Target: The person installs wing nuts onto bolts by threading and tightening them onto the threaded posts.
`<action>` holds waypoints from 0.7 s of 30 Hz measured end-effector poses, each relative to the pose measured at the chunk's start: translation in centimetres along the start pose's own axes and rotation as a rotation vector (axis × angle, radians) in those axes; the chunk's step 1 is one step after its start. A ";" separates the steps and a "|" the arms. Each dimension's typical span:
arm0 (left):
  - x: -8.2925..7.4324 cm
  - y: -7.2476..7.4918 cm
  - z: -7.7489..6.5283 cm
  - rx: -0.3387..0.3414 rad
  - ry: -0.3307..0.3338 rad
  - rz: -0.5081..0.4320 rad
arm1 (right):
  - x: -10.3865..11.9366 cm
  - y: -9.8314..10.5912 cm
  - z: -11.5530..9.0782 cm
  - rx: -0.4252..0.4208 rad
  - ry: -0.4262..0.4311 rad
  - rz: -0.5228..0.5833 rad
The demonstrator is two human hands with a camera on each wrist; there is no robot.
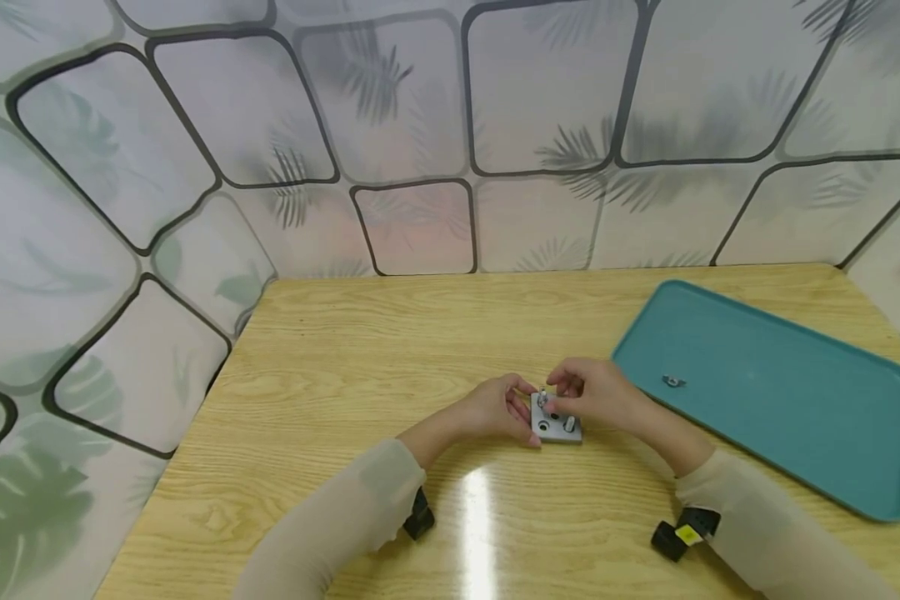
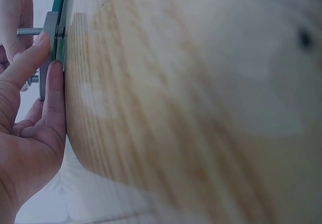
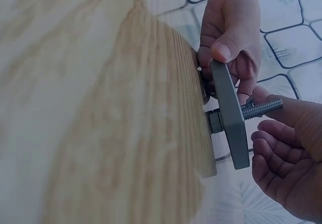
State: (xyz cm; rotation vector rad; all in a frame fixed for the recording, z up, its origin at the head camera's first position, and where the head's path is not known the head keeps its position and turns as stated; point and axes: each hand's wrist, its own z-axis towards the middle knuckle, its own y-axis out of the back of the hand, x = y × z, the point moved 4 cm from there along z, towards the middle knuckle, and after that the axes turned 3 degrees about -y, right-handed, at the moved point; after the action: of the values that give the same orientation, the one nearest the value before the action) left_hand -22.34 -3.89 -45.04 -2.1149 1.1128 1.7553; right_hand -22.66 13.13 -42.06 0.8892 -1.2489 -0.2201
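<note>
A small grey metal plate (image 1: 557,435) with holes is held just above the table, its edge gripped between the thumb and fingers of my left hand (image 1: 492,408). Two threaded bolts stand up through it. The near bolt (image 1: 570,424) is bare; its head (image 3: 215,122) shows under the plate in the right wrist view. At the far bolt (image 1: 543,395), my right hand (image 1: 592,390) pinches a small metal piece that looks like a wing nut (image 3: 250,101), mostly hidden by the fingers. In the left wrist view the plate (image 2: 48,58) appears edge-on.
A teal tray (image 1: 780,383) lies at the right of the wooden table (image 1: 360,350). One loose wing nut (image 1: 673,381) sits on it near its left edge. A patterned wall covering (image 1: 420,225) stands behind the table.
</note>
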 end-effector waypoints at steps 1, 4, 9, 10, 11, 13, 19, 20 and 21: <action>0.0 0.0 0.0 0.000 0.002 -0.002 | 0.0 -0.1 0.1 0.005 0.000 0.003; -0.1 0.0 -0.1 0.002 0.003 -0.005 | 0.2 -0.3 0.3 0.029 -0.025 0.033; -0.2 0.0 0.0 0.006 0.003 -0.023 | 0.2 -0.4 0.4 0.056 -0.074 0.042; -0.1 0.0 0.0 0.006 0.004 -0.029 | 0.2 -0.4 0.4 0.056 -0.074 0.032; -0.1 0.0 0.0 0.008 0.007 -0.034 | 0.1 -0.3 0.4 0.054 -0.071 0.021; 0.0 -0.1 0.0 0.009 0.011 -0.037 | 0.0 -0.3 0.2 0.052 -0.050 0.008; 0.1 -0.1 0.0 0.009 0.004 -0.041 | 0.0 0.0 -0.4 0.082 0.020 0.027; 0.1 -0.1 0.0 0.009 0.002 -0.042 | 0.0 0.0 -0.5 0.092 0.022 0.033; 0.1 -0.1 0.0 0.009 0.000 -0.039 | 0.1 0.0 -0.5 0.100 0.023 0.036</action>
State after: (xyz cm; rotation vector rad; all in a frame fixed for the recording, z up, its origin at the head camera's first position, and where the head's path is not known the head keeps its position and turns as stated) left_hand -22.32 -3.82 -45.14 -2.1170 1.0703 1.7293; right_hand -22.22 13.32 -42.01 0.9517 -1.2624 -0.1199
